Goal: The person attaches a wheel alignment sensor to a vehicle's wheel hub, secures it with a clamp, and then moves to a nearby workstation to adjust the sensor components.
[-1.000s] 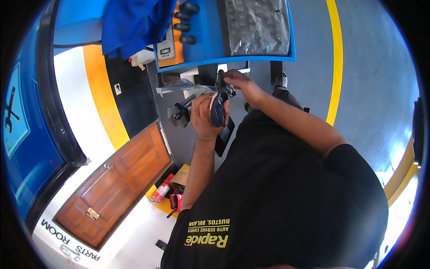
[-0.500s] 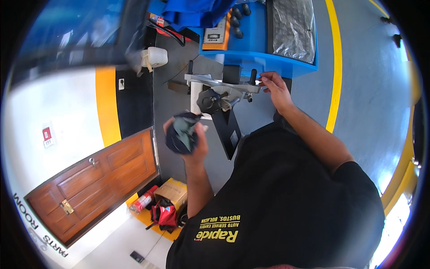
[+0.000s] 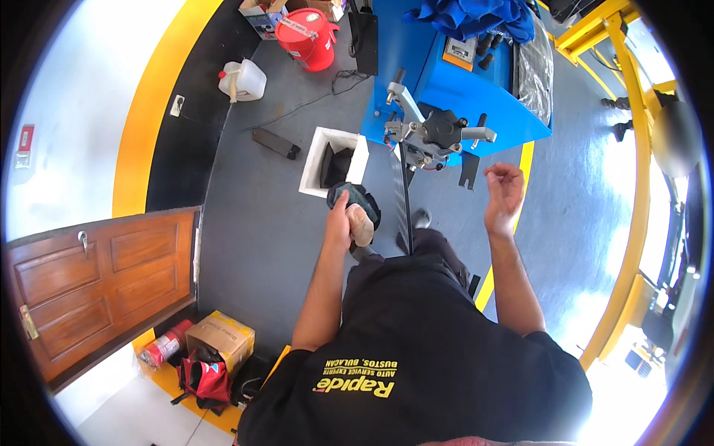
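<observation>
My left hand [image 3: 339, 224] is closed on a bunched rag [image 3: 358, 202], dark with a grey-green patch. A beige piece [image 3: 361, 225] shows at its lower side. My right hand [image 3: 505, 196] is raised with its palm showing and its fingers loosely bent, holding nothing. Ahead and between the hands stands a silver metal wheel clamp [image 3: 413, 131] with a black star-shaped knob [image 3: 444, 128] and black grips. A dark flat panel [image 3: 404, 197], seen nearly edge-on, extends from it toward my body. The right hand is apart from the clamp.
Beside the rag is a white open box [image 3: 313, 165] with something dark inside. A blue cabinet [image 3: 476, 104] stands behind the clamp, bearing a blue cloth [image 3: 476, 16]. Farther left are a red bucket [image 3: 306, 41], a whitish jug [image 3: 244, 80] and a dark block [image 3: 276, 143] on the floor.
The view has shifted, bringing the red bucket and white box into sight. My right hand has come away from the clamp's grip. The left hand still holds the rag, now lower beside the white box.
</observation>
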`<move>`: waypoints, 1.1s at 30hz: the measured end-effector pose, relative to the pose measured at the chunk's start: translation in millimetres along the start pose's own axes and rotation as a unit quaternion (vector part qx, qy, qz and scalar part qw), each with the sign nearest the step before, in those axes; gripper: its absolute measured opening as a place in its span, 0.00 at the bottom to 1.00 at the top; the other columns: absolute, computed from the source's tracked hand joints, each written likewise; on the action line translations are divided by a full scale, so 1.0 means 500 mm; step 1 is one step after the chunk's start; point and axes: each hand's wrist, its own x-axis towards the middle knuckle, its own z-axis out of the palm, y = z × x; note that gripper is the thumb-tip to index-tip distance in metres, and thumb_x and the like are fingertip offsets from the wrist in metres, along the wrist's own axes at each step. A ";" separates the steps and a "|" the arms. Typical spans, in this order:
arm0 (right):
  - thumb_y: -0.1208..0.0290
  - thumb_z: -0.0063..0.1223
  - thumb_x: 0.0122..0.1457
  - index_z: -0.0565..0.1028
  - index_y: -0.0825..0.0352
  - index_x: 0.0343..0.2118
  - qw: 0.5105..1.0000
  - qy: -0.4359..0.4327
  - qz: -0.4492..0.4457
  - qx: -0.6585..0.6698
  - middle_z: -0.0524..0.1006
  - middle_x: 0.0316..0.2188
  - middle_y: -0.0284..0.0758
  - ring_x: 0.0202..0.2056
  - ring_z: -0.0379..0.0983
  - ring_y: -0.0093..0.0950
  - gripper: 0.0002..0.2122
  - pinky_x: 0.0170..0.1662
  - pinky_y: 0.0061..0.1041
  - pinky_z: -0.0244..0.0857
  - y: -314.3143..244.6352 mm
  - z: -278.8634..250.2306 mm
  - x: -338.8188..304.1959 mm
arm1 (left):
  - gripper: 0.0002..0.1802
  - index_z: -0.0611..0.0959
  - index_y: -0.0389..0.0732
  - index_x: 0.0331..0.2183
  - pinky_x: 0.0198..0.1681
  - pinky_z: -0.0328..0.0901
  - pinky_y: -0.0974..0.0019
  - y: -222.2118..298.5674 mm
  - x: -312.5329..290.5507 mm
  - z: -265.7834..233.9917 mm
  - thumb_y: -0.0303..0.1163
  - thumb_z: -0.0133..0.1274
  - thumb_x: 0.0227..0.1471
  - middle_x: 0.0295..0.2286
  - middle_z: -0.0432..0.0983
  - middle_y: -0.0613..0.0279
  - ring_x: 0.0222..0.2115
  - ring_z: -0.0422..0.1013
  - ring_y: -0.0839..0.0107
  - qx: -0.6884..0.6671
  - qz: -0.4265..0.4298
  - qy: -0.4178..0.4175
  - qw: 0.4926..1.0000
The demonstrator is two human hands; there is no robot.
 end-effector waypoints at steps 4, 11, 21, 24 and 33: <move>0.77 0.61 0.62 0.78 0.68 0.45 0.985 -0.129 -0.014 -0.110 0.80 0.37 0.35 0.41 0.78 0.27 0.09 0.47 0.30 0.70 -0.072 0.058 -0.041 | 0.12 0.83 0.43 0.46 0.25 0.66 0.68 0.108 0.042 0.096 0.39 0.59 0.66 0.27 0.79 0.65 0.22 0.73 0.74 0.226 0.064 0.057 0.970; 0.75 0.63 0.57 0.76 0.68 0.51 0.939 -0.306 -0.105 -0.118 0.81 0.40 0.41 0.43 0.81 0.41 0.18 0.51 0.44 0.72 -0.112 0.224 -0.013 | 0.12 0.84 0.44 0.29 0.14 0.57 0.67 0.307 0.098 0.304 0.38 0.70 0.56 0.19 0.75 0.70 0.12 0.66 0.79 0.295 0.178 0.028 0.938; 0.76 0.62 0.60 0.39 0.78 0.74 0.941 -0.102 -0.117 -0.301 0.43 0.71 0.66 0.73 0.42 0.67 0.48 0.74 0.58 0.46 -0.010 0.456 0.041 | 0.21 0.89 0.38 0.44 0.47 0.70 0.65 0.465 0.251 0.533 0.44 0.70 0.55 0.40 0.85 0.64 0.40 0.77 0.74 0.555 0.150 -0.169 0.800; 0.76 0.62 0.60 0.39 0.79 0.74 0.937 -0.026 -0.049 -0.346 0.43 0.71 0.67 0.73 0.41 0.68 0.47 0.74 0.58 0.44 0.021 0.505 0.088 | 0.19 0.90 0.40 0.36 0.38 0.71 0.65 0.475 0.297 0.549 0.45 0.72 0.52 0.33 0.85 0.63 0.31 0.77 0.74 0.559 0.128 -0.277 0.771; 0.74 0.48 0.72 0.42 0.77 0.74 0.955 0.008 -0.009 -0.296 0.56 0.70 0.57 0.72 0.50 0.59 0.35 0.75 0.61 0.36 0.091 0.519 0.138 | 0.17 0.88 0.42 0.41 0.44 0.70 0.65 0.479 0.361 0.548 0.40 0.72 0.52 0.36 0.84 0.64 0.36 0.76 0.72 0.468 0.011 -0.362 0.806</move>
